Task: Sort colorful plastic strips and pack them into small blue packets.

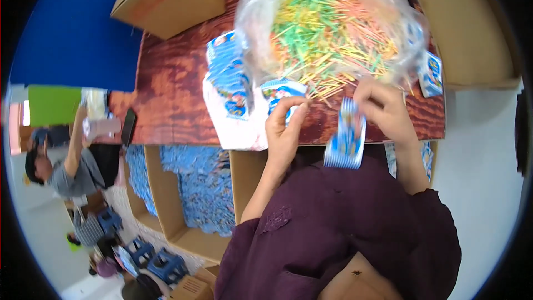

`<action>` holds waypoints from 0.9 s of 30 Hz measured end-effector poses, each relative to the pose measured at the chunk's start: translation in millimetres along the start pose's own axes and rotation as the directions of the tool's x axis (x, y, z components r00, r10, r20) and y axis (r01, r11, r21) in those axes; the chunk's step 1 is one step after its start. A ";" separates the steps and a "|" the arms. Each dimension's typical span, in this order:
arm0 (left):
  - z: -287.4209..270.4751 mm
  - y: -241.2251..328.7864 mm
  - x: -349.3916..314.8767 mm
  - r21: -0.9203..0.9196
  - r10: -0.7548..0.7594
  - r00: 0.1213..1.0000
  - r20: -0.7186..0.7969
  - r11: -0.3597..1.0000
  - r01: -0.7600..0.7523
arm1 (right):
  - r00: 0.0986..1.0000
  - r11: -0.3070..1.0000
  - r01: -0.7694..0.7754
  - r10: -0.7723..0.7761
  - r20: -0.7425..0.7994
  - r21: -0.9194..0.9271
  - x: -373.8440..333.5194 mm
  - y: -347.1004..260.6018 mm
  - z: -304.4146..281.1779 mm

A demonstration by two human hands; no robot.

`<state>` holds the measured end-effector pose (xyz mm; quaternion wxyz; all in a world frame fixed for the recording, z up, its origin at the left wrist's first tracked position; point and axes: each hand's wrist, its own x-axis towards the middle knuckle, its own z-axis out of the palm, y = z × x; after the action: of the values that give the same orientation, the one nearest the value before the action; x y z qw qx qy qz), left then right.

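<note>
One flat, glossy packet (345,143), blue-and-white striped, pinched in the right hand (386,108) over the table (166,116) edge.
Left hand (285,130): fingertips nearly together, grip unclear. One clear bag (256,28); green, yellow, pink sticks (333,39), uncountable.

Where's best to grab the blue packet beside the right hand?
Probably pinch the blue packet by its striped lower end, coming from the left: that end looks flat and free, while the right hand crowds its upper right.
</note>
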<state>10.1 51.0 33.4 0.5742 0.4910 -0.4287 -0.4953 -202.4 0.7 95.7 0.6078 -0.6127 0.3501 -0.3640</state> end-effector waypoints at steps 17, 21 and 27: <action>-46.7 -1.6 -9.2 -0.185 -0.076 0.981 -0.181 0.982 0.042 | 0.990 0.968 0.045 -0.076 -0.119 -0.247 3.0 30.0 30.5; -106.6 -34.1 11.3 0.392 0.293 0.888 -0.355 0.909 -0.143 | 0.994 0.972 -0.099 0.088 -0.059 -0.213 -2.0 41.2 23.5; -115.1 -35.4 49.0 0.836 0.597 0.769 -0.230 0.526 -0.159 | 0.999 0.962 -0.038 0.032 -0.028 -0.271 1.8 44.5 25.8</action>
<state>124.5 17.6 -18.6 0.4890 0.6870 -0.5370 0.0253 -178.4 11.0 51.4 0.5203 -0.6798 0.4145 -0.3088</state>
